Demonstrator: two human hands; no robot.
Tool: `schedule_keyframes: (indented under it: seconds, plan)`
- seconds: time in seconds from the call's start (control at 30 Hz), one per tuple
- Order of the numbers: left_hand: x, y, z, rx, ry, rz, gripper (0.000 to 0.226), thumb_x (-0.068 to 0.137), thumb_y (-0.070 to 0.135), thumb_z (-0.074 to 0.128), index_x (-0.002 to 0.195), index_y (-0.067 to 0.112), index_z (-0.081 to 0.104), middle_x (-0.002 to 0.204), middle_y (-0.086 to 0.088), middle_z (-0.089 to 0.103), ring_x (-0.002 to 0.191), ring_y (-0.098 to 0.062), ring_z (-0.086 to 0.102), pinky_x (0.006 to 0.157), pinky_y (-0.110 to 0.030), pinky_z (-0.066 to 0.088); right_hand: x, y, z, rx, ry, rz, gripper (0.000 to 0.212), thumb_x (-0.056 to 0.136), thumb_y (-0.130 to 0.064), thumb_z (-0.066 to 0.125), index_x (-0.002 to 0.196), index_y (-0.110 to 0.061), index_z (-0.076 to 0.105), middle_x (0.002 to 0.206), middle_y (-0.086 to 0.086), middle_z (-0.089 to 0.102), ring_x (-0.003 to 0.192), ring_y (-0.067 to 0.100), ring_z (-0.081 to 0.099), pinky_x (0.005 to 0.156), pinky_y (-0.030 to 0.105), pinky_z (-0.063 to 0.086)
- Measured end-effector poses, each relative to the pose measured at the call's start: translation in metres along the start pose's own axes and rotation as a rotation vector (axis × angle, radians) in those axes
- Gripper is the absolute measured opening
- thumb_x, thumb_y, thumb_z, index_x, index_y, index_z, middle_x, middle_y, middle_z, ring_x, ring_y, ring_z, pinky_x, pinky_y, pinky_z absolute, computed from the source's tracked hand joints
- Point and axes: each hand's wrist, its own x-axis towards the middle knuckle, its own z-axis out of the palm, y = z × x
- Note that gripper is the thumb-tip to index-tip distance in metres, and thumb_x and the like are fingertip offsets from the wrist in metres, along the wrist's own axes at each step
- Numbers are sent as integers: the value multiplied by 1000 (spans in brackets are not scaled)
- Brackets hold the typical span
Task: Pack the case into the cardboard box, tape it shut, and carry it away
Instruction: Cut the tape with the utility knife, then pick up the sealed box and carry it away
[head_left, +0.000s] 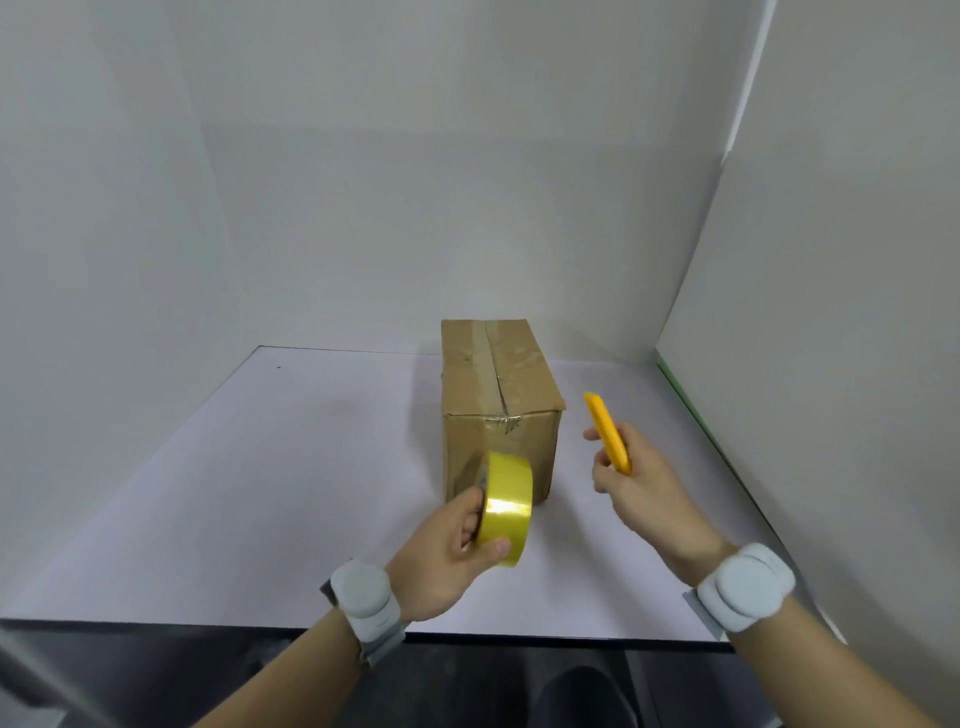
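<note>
Left hand (449, 540) fingers grip the tape (506, 506) beside the closed box (496, 410), ready to seal. Right hand (631, 480) fingers clasp a cutter (608, 434), likely for trimming.

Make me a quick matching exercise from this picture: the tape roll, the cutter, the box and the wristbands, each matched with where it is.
Things:
1. tape roll
2. cutter
3. box
4. wristbands

Places:
A. standing on the table
B. in the right hand
C. on both wrists
D. in the left hand

Pairs: 1-D, 2-B, 3-A, 4-C
</note>
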Motion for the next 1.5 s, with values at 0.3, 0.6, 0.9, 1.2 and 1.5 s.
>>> schedule_keyframes:
  seconds: [0.3, 0.6, 0.9, 1.2, 1.5]
  plan:
    - [-5, 11, 6, 283, -63, 109, 24, 97, 21, 66, 107, 5, 53, 102, -18, 66, 96, -35, 61, 90, -51, 51, -2, -8, 26, 186, -151, 123, 27, 96, -50, 70, 117, -33, 72, 88, 19, 68, 45, 12, 34, 41, 24, 31]
    - [-2, 7, 13, 561, -66, 118, 24, 97, 35, 63, 95, 30, 39, 79, 13, 49, 73, -10, 46, 66, -25, 42, -11, 2, 29, 4, -77, 65, 18, 93, -44, 75, 102, -30, 75, 82, 15, 68, 44, 4, 46, 45, 19, 40]
    - [1, 16, 28, 948, -129, 100, 59, 102, 36, 54, 153, 35, 24, 133, -6, 61, 115, -34, 59, 90, -42, 51, -16, 17, 29, -126, 17, 180, 54, 77, -69, 77, 82, -16, 66, 61, -5, 58, 51, 11, 50, 49, 25, 42]
    - [16, 25, 27, 1062, -78, 295, 48, 98, 47, 54, 143, 29, 47, 127, 4, 64, 116, -24, 57, 97, -37, 44, -12, 28, 18, 98, 56, 327, 42, 80, -41, 85, 94, -7, 64, 73, 10, 62, 39, 11, 39, 39, 25, 34]
    - [32, 30, -35, 914, 485, 445, 35, 93, 22, 61, 128, 18, 58, 126, 4, 57, 112, -21, 56, 93, -37, 50, -2, 63, -21, 194, 170, 450, 36, 82, -32, 86, 89, -2, 69, 71, 12, 63, 38, 14, 32, 40, 27, 28]
